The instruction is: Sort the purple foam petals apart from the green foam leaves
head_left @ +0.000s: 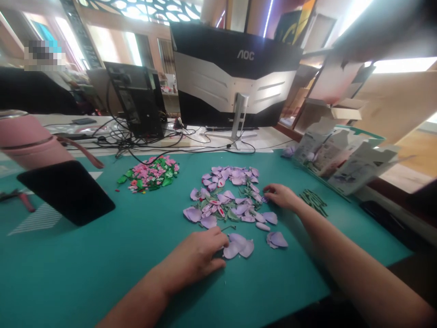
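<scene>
Head: right fingers (270, 187), grip unclear

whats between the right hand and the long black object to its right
In the head view, a pile of thin green sticks lies on the teal mat between the right hand and the black object.

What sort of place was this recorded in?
Probably an office or shared workspace: a large AOC monitor seen from behind, tangled cables beside it, and a green-topped desk with sorted piles of small parts.
</scene>
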Motion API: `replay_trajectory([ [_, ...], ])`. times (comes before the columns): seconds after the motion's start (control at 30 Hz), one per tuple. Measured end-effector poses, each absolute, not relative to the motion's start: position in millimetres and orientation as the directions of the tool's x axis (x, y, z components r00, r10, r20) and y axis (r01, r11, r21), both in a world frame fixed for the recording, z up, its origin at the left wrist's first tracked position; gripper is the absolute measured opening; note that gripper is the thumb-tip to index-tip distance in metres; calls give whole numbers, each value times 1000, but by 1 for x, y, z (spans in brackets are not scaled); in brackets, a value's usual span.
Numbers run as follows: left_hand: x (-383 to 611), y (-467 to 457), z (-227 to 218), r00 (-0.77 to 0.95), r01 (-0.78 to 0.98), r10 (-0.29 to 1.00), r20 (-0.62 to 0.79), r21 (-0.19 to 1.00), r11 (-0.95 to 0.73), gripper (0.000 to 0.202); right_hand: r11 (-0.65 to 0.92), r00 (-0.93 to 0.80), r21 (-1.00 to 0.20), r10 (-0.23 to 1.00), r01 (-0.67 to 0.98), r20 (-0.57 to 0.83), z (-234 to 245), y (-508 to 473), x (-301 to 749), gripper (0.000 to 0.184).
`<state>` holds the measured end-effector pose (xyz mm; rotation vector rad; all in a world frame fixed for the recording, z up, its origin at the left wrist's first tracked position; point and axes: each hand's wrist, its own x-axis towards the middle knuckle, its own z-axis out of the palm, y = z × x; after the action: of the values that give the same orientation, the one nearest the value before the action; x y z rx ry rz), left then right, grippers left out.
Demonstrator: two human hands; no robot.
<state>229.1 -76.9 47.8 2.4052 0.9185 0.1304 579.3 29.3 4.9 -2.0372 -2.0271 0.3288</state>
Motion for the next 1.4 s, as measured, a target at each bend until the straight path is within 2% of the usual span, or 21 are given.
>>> replay_trajectory([
  [0.2, 233, -79, 41, 771, 560, 636, -35, 513, -651, 15, 90, -62, -280, 992, 956, 107, 3, 36, 551, 42],
  [0.37, 232, -77, 41, 772, 566, 636, -17, 475, -674, 9, 162, -128, -224, 979, 961, 161, 8, 53, 525, 36],
  [0.6, 230, -79, 40, 783, 552, 621, 17, 440, -708, 11, 250, -226, -187, 964, 950, 143, 6, 35, 509, 35],
  [0.73, 230, -79, 40, 787, 547, 616, 29, 429, -719, 12, 289, -264, -280, 957, 916, 124, 9, 27, 513, 31],
  [0.9, 230, -78, 39, 786, 542, 617, 28, 448, -711, 11, 175, -140, -346, 982, 922, 123, 6, 27, 516, 40],
  [1.13, 230, -78, 39, 776, 556, 630, 10, 460, -692, 10, 313, -296, -384, 950, 869, 104, 4, 5, 471, 44],
  [1.23, 230, -78, 40, 771, 568, 636, -9, 462, -681, 9, 364, -350, -282, 931, 888, 99, 16, 20, 472, 40],
  [1.3, 230, -78, 40, 771, 570, 637, -17, 464, -678, 10, 276, -260, -161, 959, 948, 109, 26, 46, 486, 40],
  [1.4, 230, -76, 38, 764, 579, 645, -23, 467, -669, 10, 113, -102, -73, 984, 991, 146, 35, 93, 513, 40],
])
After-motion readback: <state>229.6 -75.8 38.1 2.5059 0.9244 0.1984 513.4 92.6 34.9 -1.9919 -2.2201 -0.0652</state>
